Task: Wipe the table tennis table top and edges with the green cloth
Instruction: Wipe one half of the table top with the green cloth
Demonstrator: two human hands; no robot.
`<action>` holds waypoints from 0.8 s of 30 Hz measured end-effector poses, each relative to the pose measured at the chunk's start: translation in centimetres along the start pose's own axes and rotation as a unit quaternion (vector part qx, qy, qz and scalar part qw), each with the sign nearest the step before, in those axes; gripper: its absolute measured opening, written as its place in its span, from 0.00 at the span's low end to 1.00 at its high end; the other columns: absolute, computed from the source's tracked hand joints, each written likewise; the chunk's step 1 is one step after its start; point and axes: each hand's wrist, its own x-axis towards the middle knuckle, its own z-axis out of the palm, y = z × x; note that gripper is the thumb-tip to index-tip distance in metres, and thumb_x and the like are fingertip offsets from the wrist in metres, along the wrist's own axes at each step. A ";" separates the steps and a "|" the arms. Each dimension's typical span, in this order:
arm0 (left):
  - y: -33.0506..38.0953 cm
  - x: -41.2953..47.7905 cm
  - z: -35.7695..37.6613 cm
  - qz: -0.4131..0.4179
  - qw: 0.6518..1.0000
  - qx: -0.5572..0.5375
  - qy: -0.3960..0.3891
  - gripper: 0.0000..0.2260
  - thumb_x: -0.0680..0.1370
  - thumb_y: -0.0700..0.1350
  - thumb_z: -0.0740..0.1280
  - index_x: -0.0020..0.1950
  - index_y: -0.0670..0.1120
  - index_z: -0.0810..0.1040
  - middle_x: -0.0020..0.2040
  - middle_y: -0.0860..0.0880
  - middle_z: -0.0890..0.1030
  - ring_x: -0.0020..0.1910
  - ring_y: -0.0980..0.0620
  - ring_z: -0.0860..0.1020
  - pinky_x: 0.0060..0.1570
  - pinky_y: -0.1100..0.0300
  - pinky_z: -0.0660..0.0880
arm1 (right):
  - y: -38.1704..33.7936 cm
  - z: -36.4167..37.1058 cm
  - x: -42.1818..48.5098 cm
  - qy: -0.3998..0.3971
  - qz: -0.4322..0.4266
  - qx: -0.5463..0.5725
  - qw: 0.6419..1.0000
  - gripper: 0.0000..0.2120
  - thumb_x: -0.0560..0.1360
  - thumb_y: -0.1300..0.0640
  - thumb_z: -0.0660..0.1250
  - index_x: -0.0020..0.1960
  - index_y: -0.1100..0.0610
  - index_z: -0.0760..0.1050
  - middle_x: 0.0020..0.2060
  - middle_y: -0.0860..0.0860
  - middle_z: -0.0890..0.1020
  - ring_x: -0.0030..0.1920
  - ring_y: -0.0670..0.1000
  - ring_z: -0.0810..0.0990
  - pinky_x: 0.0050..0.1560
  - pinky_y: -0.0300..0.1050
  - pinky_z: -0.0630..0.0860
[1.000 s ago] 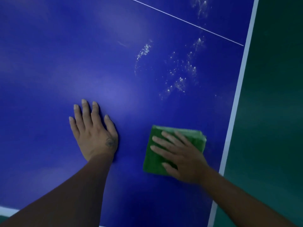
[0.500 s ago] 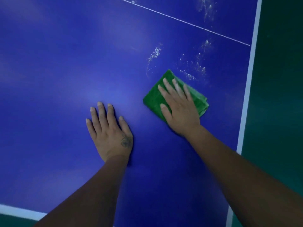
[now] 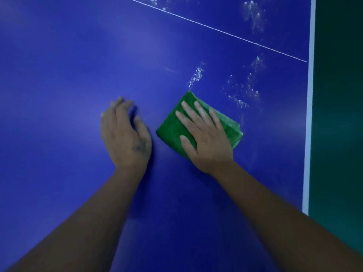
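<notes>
Two bare forearms reached in from the near side over the blue table tennis table [image 3: 59,75]. The left hand [image 3: 125,138] lay on the bare surface with nothing in it, fingers loosely bent. It was blurred, so I cannot tell whether the fingertips touched the top. Just to its right, a narrow strip of blue apart, the right hand [image 3: 206,142] pressed flat with spread, straight fingers on the folded green cloth [image 3: 170,124]. The cloth sat on the top, well inside the table's right edge, one corner pointing away from the person.

Beyond the cloth and toward the right edge, white specks [image 3: 196,75] dotted the surface. A white border stripe [image 3: 309,114] ran along that edge, with dark green floor [image 3: 337,114] beside it. Farther off, a thin white line [image 3: 216,29] crossed the top at a slant to the border. Left of the hands the blue top stretched wide and bare.
</notes>
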 end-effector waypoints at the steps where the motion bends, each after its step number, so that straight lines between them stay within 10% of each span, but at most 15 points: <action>1: 0.1 1.8 0.7 -0.005 1.000 0.022 -0.010 0.18 0.83 0.40 0.65 0.73 0.38 0.77 0.77 0.39 0.74 0.79 0.36 0.69 0.81 0.39 0.60 | 0.3 0.1 1.5 0.005 -0.002 0.002 1.000 0.28 0.87 0.47 0.59 0.86 0.50 0.64 0.87 0.47 0.60 0.88 0.53 0.53 0.85 0.63 0.53; 5: 0.0 4.7 3.2 0.002 0.989 0.143 -0.046 0.26 0.87 0.52 0.55 0.84 0.44 0.66 0.87 0.44 0.60 0.87 0.42 0.54 0.86 0.41 0.46 | 1.9 -0.2 6.8 0.024 0.021 -0.003 0.999 0.27 0.87 0.46 0.59 0.85 0.49 0.65 0.87 0.47 0.61 0.88 0.54 0.54 0.86 0.61 0.52; 14: 0.2 4.7 3.6 -0.007 0.987 0.157 -0.037 0.25 0.88 0.51 0.54 0.84 0.45 0.68 0.87 0.44 0.62 0.87 0.41 0.55 0.85 0.40 0.47 | 0.5 -1.0 7.0 0.040 0.113 0.062 0.991 0.27 0.77 0.64 0.61 0.77 0.61 0.71 0.86 0.54 0.63 0.87 0.56 0.55 0.86 0.64 0.51; 24: 0.5 5.0 3.5 -0.020 0.985 0.165 -0.036 0.24 0.88 0.50 0.53 0.83 0.46 0.69 0.87 0.45 0.62 0.87 0.42 0.56 0.86 0.41 0.48 | 0.3 -0.7 8.5 -0.002 0.059 -0.005 0.998 0.26 0.88 0.50 0.58 0.83 0.59 0.66 0.87 0.55 0.58 0.88 0.57 0.52 0.86 0.61 0.53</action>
